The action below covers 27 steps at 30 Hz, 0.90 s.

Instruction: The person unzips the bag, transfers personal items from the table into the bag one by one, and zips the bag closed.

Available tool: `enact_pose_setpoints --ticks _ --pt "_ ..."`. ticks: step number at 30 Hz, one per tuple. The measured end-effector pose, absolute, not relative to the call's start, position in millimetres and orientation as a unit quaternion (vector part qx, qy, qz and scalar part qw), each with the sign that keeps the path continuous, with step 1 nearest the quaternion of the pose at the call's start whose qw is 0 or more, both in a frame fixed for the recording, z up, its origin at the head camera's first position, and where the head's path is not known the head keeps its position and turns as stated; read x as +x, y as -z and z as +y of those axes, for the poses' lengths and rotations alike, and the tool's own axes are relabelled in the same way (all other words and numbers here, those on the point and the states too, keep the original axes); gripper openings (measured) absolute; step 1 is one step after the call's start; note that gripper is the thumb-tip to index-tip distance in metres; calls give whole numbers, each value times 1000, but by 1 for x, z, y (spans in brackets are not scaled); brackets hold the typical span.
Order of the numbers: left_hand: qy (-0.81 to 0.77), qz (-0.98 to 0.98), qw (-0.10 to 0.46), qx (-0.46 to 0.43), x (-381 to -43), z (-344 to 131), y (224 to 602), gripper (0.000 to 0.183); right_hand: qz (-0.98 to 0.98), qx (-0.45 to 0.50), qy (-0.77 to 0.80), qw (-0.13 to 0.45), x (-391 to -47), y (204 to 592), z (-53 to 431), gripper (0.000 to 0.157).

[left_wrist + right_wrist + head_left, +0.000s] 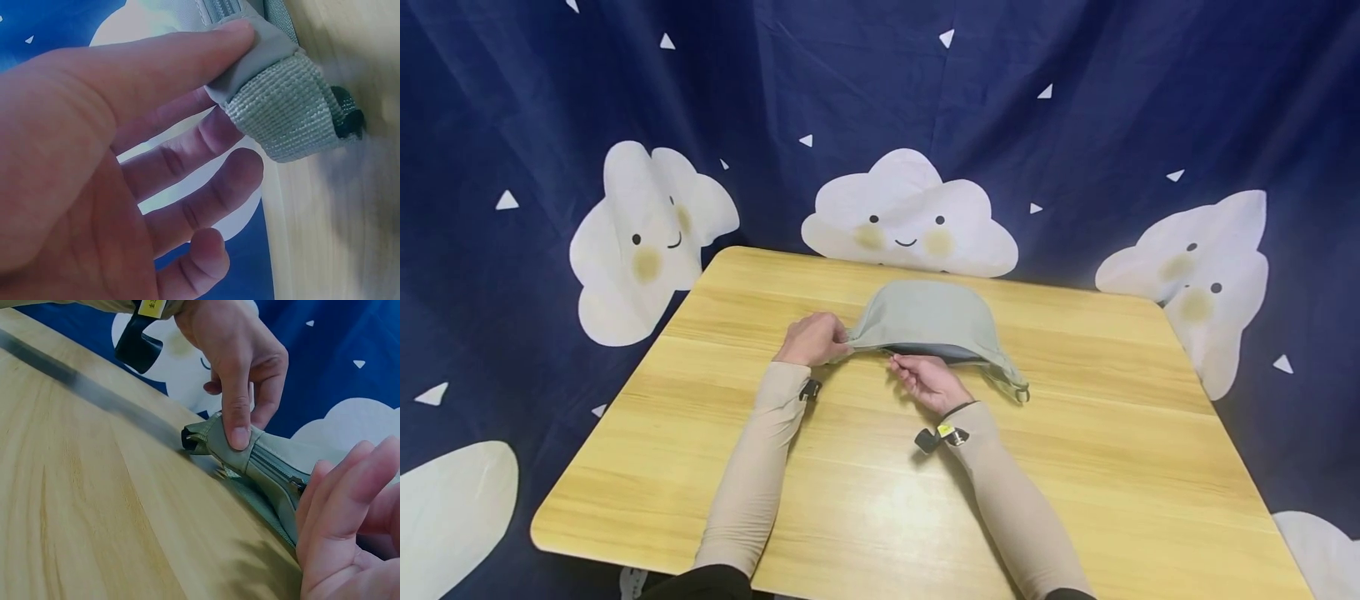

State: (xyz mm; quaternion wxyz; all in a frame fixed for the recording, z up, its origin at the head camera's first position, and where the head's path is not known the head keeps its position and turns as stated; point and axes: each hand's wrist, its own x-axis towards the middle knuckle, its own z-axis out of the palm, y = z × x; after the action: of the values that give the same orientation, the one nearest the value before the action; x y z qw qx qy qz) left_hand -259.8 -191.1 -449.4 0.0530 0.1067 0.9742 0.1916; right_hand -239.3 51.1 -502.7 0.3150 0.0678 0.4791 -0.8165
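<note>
A grey-green waist bag point(927, 312) lies on the wooden table, its zipped edge towards me and a dark opening point(943, 352) along it. At the bag's left end, my left hand point(812, 340) pinches the fabric corner between thumb and fingers; a woven webbing strap point(281, 106) folds out beside the thumb in the left wrist view. My right hand point(932, 383) is at the front edge, fingers curled, with thumb and forefinger at the zipper pull point(299, 484). The right wrist view shows the zipper teeth point(272, 464) between that pull and the left hand. The exact fingertip contact is partly hidden.
A loop with a ring point(1022, 393) hangs at the bag's right end. The light wooden table point(1112, 467) has rounded corners. Behind it hangs a dark blue curtain point(865, 92) with white clouds and triangles. Each wrist carries a small black strapped device point(928, 440).
</note>
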Motion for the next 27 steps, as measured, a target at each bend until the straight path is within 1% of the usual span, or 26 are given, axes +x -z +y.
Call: enact_pose_setpoints --ticks 6,17,27 --pt "-191 974 53 107 -259 -191 448 13 481 73 819 305 -240 503 54 17" --pt "-195 974 54 100 -259 -190 451 14 477 65 821 309 -241 506 64 16" --pt "-196 974 61 94 -259 -192 450 15 469 69 826 306 -241 504 66 18"
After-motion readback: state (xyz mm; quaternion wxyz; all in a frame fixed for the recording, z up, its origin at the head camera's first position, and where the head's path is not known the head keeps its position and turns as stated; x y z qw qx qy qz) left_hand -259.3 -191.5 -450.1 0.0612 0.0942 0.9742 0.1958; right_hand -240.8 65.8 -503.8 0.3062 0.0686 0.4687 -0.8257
